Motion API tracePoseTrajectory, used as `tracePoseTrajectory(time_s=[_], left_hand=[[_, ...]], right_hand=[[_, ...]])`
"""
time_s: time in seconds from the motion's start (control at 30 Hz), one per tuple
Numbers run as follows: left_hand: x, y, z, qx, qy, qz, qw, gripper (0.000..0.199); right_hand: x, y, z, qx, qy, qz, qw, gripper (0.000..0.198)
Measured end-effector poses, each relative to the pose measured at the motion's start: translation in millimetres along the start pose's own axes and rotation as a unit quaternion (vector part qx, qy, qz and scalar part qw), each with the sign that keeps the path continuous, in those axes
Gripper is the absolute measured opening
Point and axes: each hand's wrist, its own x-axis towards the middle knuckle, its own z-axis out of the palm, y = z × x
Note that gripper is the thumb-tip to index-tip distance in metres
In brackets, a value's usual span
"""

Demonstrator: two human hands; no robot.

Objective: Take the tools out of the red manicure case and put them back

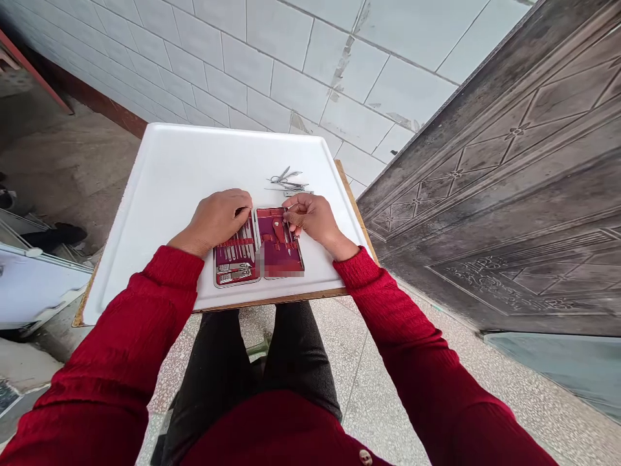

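Note:
An open manicure case [280,266] with a dark red lining lies on the white board, its two halves spread flat. Nail clippers [233,272] and a row of slim metal tools [237,248] sit in the left half. Red-handled tweezers or a similar tool [278,230] is strapped in the right half. My left hand [220,220] is closed over the upper edge of the left half, its fingertips partly hidden. At the right half's upper corner, my right hand [313,220] pinches beside a slim tool; what lies between the fingers is too small to make out.
Loose metal tools [290,181], small scissors among them, lie on the white board [194,155] beyond the case. A tiled wall [272,71] stands behind the board. On the right is a carved dark door [485,168]. A white object [39,285] stands at the left.

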Motion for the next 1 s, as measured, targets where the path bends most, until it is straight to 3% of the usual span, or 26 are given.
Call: tracePoseTrajectory(time_s=[0.5,0.7,0.8,1.0], left_hand=[[1,0,1,-0.003,0.008,0.002,1.0,0.03],[0,0,0,0.001,0.005,0.003,1.0,0.03],[1,-1,1,0.004,0.002,0.003,1.0,0.03],[1,-2,2,0.009,0.003,-0.003,1.0,0.031]], right_hand=[[-3,-4,2,-0.014,-0.001,-0.002,1.0,0.016],[-6,-7,3,-0.132,0.024,-0.038,0.99,0.004],[-6,-9,2,-0.192,0.035,-0.061,0.979,0.006],[-2,-12,3,-0.224,0.03,-0.044,0.973,0.012]])
